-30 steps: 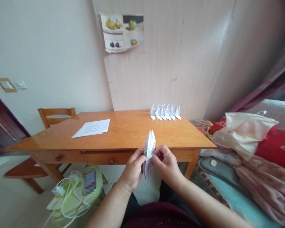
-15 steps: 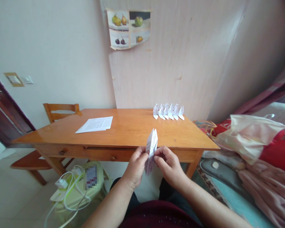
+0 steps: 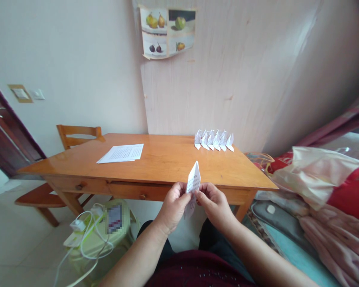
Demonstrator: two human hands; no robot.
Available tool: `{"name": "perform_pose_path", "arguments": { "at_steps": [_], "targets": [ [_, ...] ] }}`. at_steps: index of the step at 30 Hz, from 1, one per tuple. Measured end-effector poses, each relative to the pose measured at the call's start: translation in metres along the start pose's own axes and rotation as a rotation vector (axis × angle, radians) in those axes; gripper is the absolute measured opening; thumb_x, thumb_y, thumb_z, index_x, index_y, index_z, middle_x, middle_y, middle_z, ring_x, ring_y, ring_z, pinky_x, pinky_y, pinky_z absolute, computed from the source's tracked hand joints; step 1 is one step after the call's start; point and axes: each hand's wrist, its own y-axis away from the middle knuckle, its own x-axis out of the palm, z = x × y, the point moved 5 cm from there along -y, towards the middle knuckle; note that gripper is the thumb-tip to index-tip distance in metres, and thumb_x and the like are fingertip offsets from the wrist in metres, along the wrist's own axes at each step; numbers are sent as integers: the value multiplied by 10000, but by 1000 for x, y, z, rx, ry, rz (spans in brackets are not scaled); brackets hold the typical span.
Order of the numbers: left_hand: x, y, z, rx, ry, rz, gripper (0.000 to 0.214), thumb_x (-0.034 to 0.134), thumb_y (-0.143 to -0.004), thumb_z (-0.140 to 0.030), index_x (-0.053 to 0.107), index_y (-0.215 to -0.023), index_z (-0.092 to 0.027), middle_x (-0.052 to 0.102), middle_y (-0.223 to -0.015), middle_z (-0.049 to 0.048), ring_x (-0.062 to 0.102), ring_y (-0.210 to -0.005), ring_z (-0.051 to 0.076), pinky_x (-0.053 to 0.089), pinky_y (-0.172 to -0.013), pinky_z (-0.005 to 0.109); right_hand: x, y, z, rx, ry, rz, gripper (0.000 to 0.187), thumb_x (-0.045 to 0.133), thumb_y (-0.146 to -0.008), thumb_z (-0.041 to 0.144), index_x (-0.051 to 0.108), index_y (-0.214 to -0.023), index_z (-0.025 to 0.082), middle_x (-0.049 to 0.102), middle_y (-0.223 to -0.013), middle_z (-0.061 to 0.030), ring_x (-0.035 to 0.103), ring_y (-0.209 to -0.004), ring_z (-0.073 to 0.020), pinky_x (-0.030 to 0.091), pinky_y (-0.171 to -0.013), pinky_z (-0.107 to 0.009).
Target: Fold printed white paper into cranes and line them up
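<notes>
Between my two hands, in front of the table's near edge, a folded piece of printed white paper [image 3: 194,178] stands upright with its point up. My left hand [image 3: 174,205] pinches its left side, thumb toward me. On the right side my right hand [image 3: 212,201] grips it with thumb and bent fingers. The paper's lower end hangs below my fingertips. At the back right of the table, several folded paper pieces [image 3: 214,140] stand in a row. A stack of printed sheets [image 3: 121,154] lies flat on the left part of the table.
The wooden table [image 3: 164,159] has drawers along its front, with a wooden chair [image 3: 79,133] behind its left end. A pale green stool [image 3: 125,223] holds a power strip with white cables [image 3: 89,239]. Bags [image 3: 314,171] and cloth lie on the right.
The folded paper has turned in my hands: two separate points showed before, and now a flatter printed face is toward me. My right fingers have moved in closer. The view has shifted slightly.
</notes>
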Motion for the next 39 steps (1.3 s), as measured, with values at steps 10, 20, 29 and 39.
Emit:
{"name": "perform_pose_path", "arguments": {
  "at_steps": [10,20,29,39],
  "targets": [
    [-5,-3,8,-57,78,3,286,767,-780,-270,595,-976,-151,680,-927,51,631,-806,165,478,-761,287,0,-4,-4,96,22,20,283,654,-881,459,610,-899,179,608,-736,1,504,-647,-136,392,-581,-267],
    [-8,1,6,-24,-44,42,257,718,-816,-236,568,-1016,-176,640,-926,21,579,-801,139,451,-721,249,0,-3,-10,99,31,100,191,621,-894,372,643,-882,184,595,-770,7,496,-706,-142,386,-661,-286],
    [-1,6,-6,162,-348,89,252,688,-855,-249,579,-1072,-181,645,-1023,53,585,-911,183,457,-816,291,0,0,-5,39,-32,114,114,597,-902,301,645,-913,198,608,-818,4,500,-744,-153,392,-701,-291],
    [14,19,-29,256,-350,134,259,706,-823,-221,668,-1078,-191,690,-1020,76,621,-908,229,447,-826,305,-7,5,1,43,-62,109,122,609,-899,313,666,-936,211,647,-871,-16,537,-782,-173,430,-743,-299]
  ]
}}
